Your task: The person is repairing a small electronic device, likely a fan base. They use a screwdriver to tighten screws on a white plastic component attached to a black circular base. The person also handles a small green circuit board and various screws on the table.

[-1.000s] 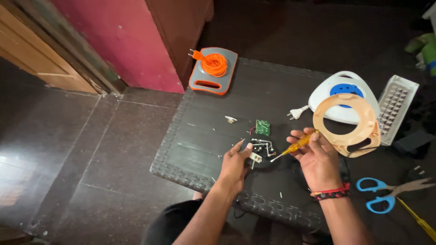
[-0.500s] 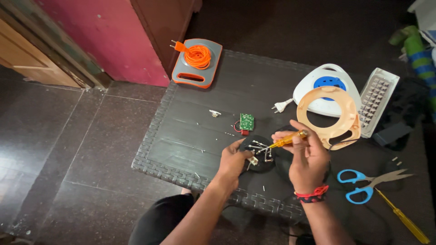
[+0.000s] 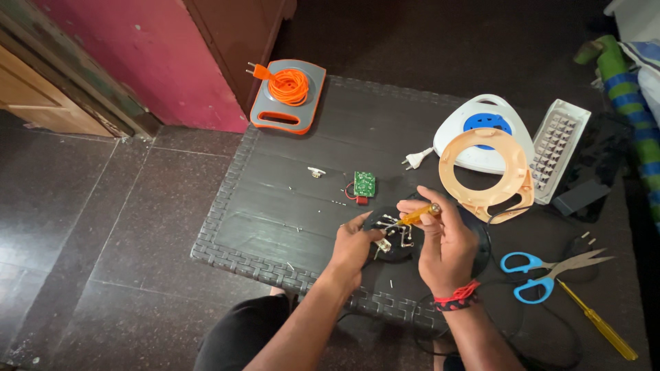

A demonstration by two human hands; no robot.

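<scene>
My right hand [image 3: 443, 240] grips a small yellow-handled screwdriver [image 3: 418, 215], its tip pointing left and down into a round black device base [image 3: 395, 249] with white parts and wires inside. My left hand [image 3: 354, 244] steadies that black base at its left edge, fingers on the white parts. A red thread band circles my right wrist. A small green circuit board [image 3: 364, 183] with a red wire lies just beyond the hands on the dark woven-edge table [image 3: 275, 213].
An orange and grey cord reel [image 3: 289, 93] sits at the far left corner. A white and blue device [image 3: 481, 127], a peach ring cover [image 3: 481, 172], a white LED panel [image 3: 560, 148], blue scissors [image 3: 543, 271] and a long yellow screwdriver [image 3: 598, 323] lie at right.
The camera view has shifted, so the table sits lower and more to the right in the frame. Both hands stay on the black base with the screwdriver at work.
</scene>
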